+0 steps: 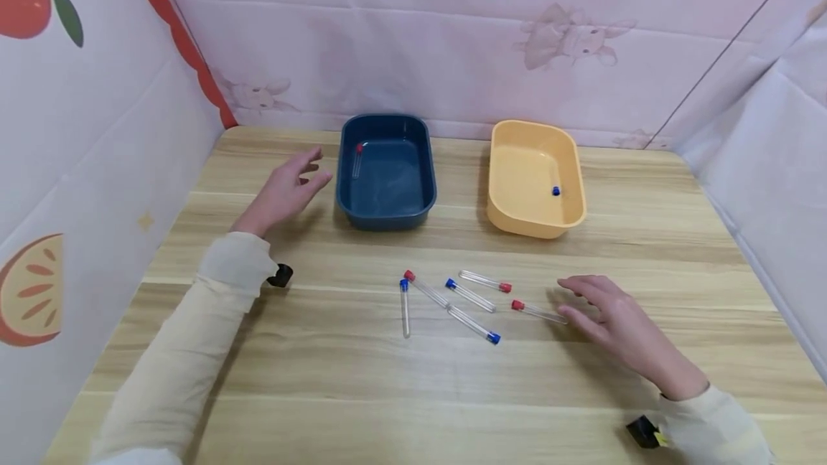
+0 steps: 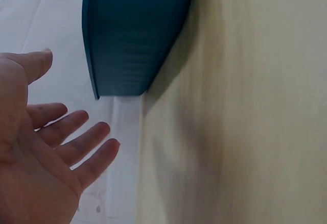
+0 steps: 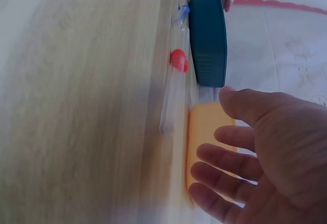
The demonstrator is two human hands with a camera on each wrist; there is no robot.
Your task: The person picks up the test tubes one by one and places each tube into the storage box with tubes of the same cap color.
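Observation:
My left hand point(image 1: 284, 189) is just left of the dark blue bin point(image 1: 386, 222), fingers spread and nothing in them. In the left wrist view its palm and relaxed fingers show beside the bin's wall. My right hand point(image 1: 617, 318) hovers at the right of a red-capped test tube point(image 1: 539, 312), thumb close to the tube's clear end, holding nothing. Several more clear tubes lie left of it, among them a blue-capped tube point(image 1: 405, 311) and another red-capped tube point(image 1: 486, 280). Inside the blue bin rests a red-capped tube point(image 1: 358, 160).
A yellow bin point(image 1: 536, 228) stands right of the blue one at the back of the wooden table point(image 1: 362, 400); a small blue cap point(image 1: 555, 191) shows inside it. Printed cloth point(image 1: 413, 56) hangs behind the table and along both sides.

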